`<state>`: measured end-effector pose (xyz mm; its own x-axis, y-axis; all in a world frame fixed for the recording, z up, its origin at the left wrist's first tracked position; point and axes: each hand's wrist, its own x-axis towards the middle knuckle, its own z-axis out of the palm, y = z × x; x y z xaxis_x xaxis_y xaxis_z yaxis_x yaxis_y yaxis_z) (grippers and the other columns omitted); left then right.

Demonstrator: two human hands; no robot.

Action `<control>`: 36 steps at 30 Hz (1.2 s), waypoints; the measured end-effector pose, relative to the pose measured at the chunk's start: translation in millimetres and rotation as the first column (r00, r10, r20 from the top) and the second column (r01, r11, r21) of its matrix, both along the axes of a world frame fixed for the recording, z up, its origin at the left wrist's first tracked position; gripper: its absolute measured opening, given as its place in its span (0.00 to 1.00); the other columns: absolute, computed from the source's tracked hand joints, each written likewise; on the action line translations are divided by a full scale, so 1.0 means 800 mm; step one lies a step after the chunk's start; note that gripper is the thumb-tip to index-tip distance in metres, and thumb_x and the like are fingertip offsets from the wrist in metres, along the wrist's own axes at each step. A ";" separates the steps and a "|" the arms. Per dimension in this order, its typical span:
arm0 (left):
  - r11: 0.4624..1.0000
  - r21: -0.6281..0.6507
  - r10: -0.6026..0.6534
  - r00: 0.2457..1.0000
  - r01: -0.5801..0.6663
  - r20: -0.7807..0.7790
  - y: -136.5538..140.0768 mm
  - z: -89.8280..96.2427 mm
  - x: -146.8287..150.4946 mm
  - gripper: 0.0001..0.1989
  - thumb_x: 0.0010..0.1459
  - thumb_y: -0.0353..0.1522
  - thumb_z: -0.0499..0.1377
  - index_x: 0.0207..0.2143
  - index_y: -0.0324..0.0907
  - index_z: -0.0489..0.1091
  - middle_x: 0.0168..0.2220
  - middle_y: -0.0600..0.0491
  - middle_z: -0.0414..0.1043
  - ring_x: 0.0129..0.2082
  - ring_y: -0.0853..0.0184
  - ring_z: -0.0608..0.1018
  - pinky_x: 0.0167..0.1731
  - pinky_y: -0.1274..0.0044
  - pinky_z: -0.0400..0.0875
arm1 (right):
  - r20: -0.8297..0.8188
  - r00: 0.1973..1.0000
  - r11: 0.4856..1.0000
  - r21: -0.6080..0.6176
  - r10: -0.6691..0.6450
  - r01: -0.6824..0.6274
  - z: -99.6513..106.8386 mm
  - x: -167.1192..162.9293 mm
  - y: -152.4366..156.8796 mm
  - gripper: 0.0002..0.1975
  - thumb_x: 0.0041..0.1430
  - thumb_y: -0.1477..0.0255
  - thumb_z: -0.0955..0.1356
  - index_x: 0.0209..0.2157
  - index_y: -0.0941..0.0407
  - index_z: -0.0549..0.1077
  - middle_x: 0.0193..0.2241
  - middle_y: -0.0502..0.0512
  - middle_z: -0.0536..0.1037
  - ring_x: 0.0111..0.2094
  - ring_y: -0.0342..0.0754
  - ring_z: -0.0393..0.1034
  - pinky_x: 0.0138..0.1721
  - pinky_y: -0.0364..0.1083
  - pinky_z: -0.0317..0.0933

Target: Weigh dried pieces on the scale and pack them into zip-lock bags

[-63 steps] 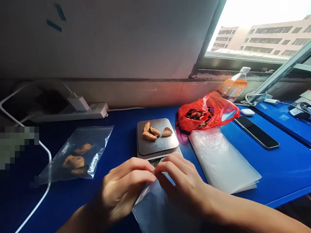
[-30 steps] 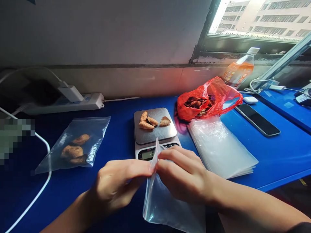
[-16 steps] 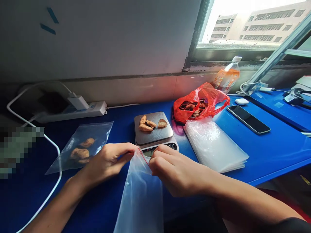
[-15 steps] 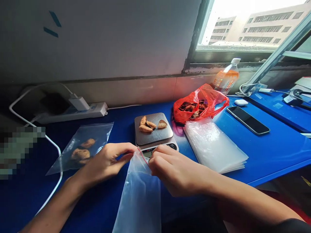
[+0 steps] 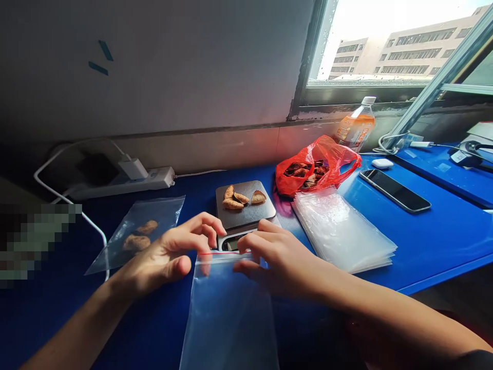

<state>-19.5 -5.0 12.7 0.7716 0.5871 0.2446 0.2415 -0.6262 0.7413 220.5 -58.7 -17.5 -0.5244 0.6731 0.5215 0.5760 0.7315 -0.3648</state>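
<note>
A clear zip bag [image 5: 231,313] with a red line along its top edge lies in front of me, flat, with nothing visible in it. My left hand [image 5: 177,252] is at its upper left corner, thumb and fingers spread; one fingertip overlaps the bag's edge. Over the upper right corner is my right hand [image 5: 273,254], fingers bent and thumb apart, partly blurred. Just beyond stands a kitchen scale [image 5: 248,218], its display partly covered by the hands. Several brown dried pieces [image 5: 233,204] rest on its steel plate.
Left lies a filled zip bag [image 5: 169,213] with a white cable [image 5: 92,223] across it. A power strip [image 5: 162,178] is behind. To the right are a red plastic bag [image 5: 287,180] of dark pieces, stacked clear bags [image 5: 342,231], a phone [image 5: 395,190] and a bottle [image 5: 356,126].
Both hands have loosened from pinching the bag's top edge, and their fingers have spread. The bag's mouth now lies straighter and flatter. The view has shifted slightly.
</note>
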 end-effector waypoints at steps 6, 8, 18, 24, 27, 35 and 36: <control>0.958 -0.283 -0.027 0.995 0.052 0.091 0.003 0.002 -0.013 0.20 0.61 0.44 0.58 0.22 0.41 0.70 0.28 0.51 0.69 0.28 0.68 0.71 0.29 0.78 0.68 | -0.218 0.975 0.978 -0.207 -0.046 -0.001 0.011 0.002 -0.011 0.12 0.62 0.66 0.68 0.27 0.58 0.69 0.24 0.50 0.73 0.29 0.42 0.64 0.29 0.40 0.56; 0.961 -0.278 -0.022 0.999 0.014 -0.025 0.004 0.008 -0.018 0.17 0.62 0.43 0.57 0.27 0.40 0.73 0.27 0.50 0.72 0.29 0.67 0.72 0.30 0.78 0.69 | -0.304 0.951 0.991 -0.135 -0.055 0.014 0.020 0.007 -0.007 0.10 0.63 0.69 0.67 0.28 0.58 0.69 0.26 0.50 0.73 0.29 0.41 0.64 0.30 0.40 0.57; 0.980 -0.195 -0.068 0.993 0.048 -0.096 -0.010 0.020 0.007 0.11 0.61 0.34 0.58 0.28 0.38 0.73 0.25 0.53 0.73 0.26 0.71 0.73 0.29 0.81 0.70 | 0.209 0.911 0.897 -0.201 -0.354 0.395 0.055 0.046 0.112 0.09 0.56 0.71 0.69 0.36 0.61 0.79 0.33 0.60 0.79 0.32 0.48 0.71 0.34 0.46 0.61; 0.985 -0.174 -0.026 0.994 0.008 -0.102 -0.013 0.016 0.010 0.11 0.62 0.33 0.57 0.29 0.38 0.73 0.26 0.52 0.73 0.28 0.70 0.74 0.31 0.80 0.71 | 0.221 0.887 0.841 -0.289 -0.407 0.458 0.049 0.044 0.103 0.07 0.53 0.71 0.70 0.27 0.60 0.78 0.28 0.57 0.78 0.29 0.46 0.69 0.29 0.44 0.57; 0.987 -0.161 0.014 0.999 -0.021 -0.045 -0.011 0.012 0.007 0.11 0.63 0.33 0.56 0.30 0.38 0.73 0.27 0.52 0.73 0.29 0.70 0.75 0.32 0.80 0.72 | 0.096 0.922 0.859 -0.337 -0.375 0.385 0.067 0.041 0.075 0.09 0.53 0.68 0.70 0.27 0.60 0.77 0.28 0.56 0.78 0.29 0.45 0.69 0.28 0.43 0.57; 0.977 -0.138 0.174 0.982 -0.163 0.074 0.008 0.001 -0.003 0.08 0.60 0.36 0.60 0.33 0.40 0.72 0.39 0.50 0.71 0.32 0.71 0.73 0.30 0.82 0.70 | 0.091 0.995 0.818 -0.568 -0.043 0.087 0.081 -0.009 0.043 0.19 0.58 0.58 0.67 0.26 0.59 0.76 0.23 0.52 0.72 0.24 0.42 0.61 0.24 0.43 0.52; 0.973 -0.148 0.191 0.978 -0.178 0.083 0.010 0.001 -0.006 0.08 0.60 0.36 0.60 0.34 0.41 0.72 0.40 0.50 0.71 0.31 0.73 0.73 0.29 0.83 0.69 | 0.094 0.995 0.819 -0.569 -0.026 0.075 0.081 -0.014 0.047 0.21 0.59 0.56 0.65 0.26 0.59 0.75 0.22 0.52 0.72 0.23 0.42 0.61 0.24 0.43 0.51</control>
<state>-24.4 3.0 13.6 0.6239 0.7506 0.2178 0.2668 -0.4665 0.8433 209.0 -21.2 47.3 -0.5035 0.8640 -0.0064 0.6509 0.3744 -0.6604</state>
